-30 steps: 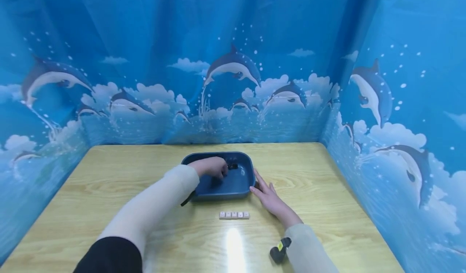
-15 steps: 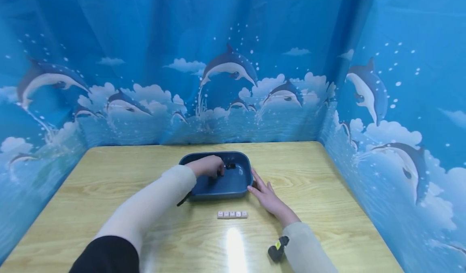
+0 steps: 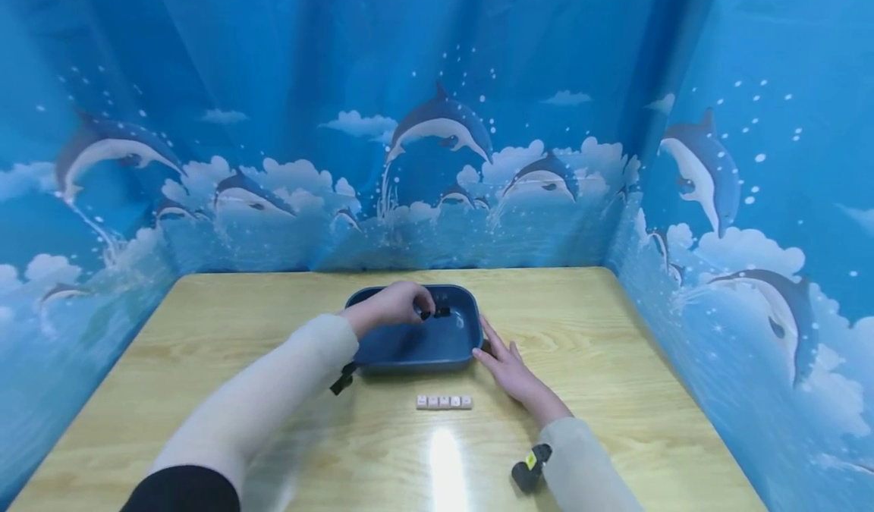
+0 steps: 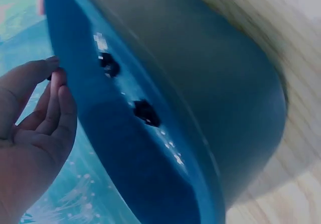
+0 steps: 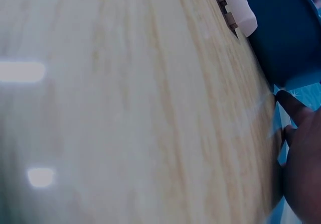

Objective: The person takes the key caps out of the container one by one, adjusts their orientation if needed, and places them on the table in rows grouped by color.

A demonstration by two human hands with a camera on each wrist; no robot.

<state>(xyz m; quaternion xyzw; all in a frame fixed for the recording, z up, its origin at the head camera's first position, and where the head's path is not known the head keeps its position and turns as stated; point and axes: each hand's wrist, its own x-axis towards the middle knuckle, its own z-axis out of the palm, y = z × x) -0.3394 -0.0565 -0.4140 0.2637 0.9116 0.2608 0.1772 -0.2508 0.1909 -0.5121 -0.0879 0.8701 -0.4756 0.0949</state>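
Observation:
Over the dark blue basin [image 3: 410,365], my left hand [image 3: 401,304] pinches a small black piece [image 4: 49,77] between thumb and fingertips; its exact kind is mostly hidden by the fingers. In the left wrist view, that hand [image 4: 37,118] is just above the basin's open side. Other black blocky pieces [image 4: 146,112] lie inside on the basin's floor. My right hand [image 3: 514,377] lies at the basin's right end, fingers extended along the wall. In the right wrist view, its fingertips show right at the basin's corner [image 5: 288,43].
A short row of white keycaps [image 3: 444,403] lies on the wooden table [image 3: 560,307] in front of the basin. Blue curtains [image 3: 307,117] with dolphins stand behind and at the sides. A black wrist camera [image 3: 529,470] is strapped to the right sleeve.
My left hand has lifted from the basin's floor with a small black piece between the fingers. My right hand stays at the basin's right end.

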